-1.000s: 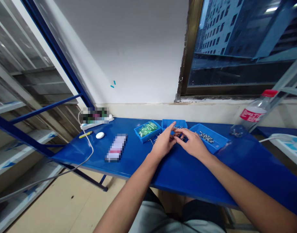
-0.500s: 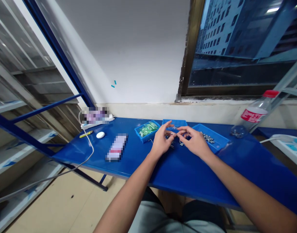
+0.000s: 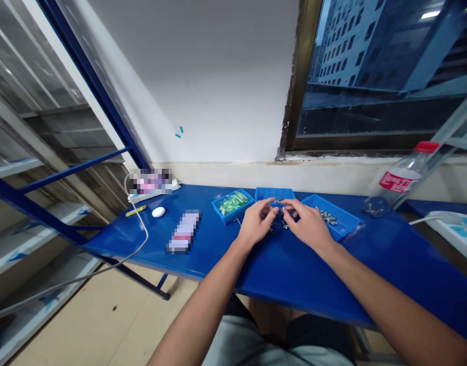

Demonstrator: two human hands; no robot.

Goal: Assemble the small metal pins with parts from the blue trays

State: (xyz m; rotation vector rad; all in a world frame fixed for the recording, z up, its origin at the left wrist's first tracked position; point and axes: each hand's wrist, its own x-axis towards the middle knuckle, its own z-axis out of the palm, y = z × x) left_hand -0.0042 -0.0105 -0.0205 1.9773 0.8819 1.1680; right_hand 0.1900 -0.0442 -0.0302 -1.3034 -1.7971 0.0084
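Observation:
My left hand (image 3: 256, 221) and my right hand (image 3: 307, 222) meet fingertip to fingertip over the blue table. Each is closed in a pinch with thumb and index finger; what lies in the fingertips is too small to name. Behind them stands a blue bin (image 3: 274, 193), its contents mostly covered by my fingers. Left of my left hand, another blue bin (image 3: 225, 218) holds green-and-clear small packets (image 3: 232, 202). Beside my right hand a third blue bin (image 3: 344, 226) carries small metal parts (image 3: 326, 216). More small metal pieces (image 3: 285, 225) lie on the table under my hands.
On the blue table (image 3: 218, 259) to the left are a blurred-out flat phone-like object (image 3: 184, 231), a white oval object (image 3: 158, 212), a yellow-handled tool (image 3: 136, 211) and a cable (image 3: 145, 229). At the right stands a plastic bottle with red cap (image 3: 399, 180), near a window.
My fingers have shifted: the left index finger, raised earlier, is now bent down towards the thumb. The hands first drew a little apart, and a thin metal piece showed between them half a second ago.

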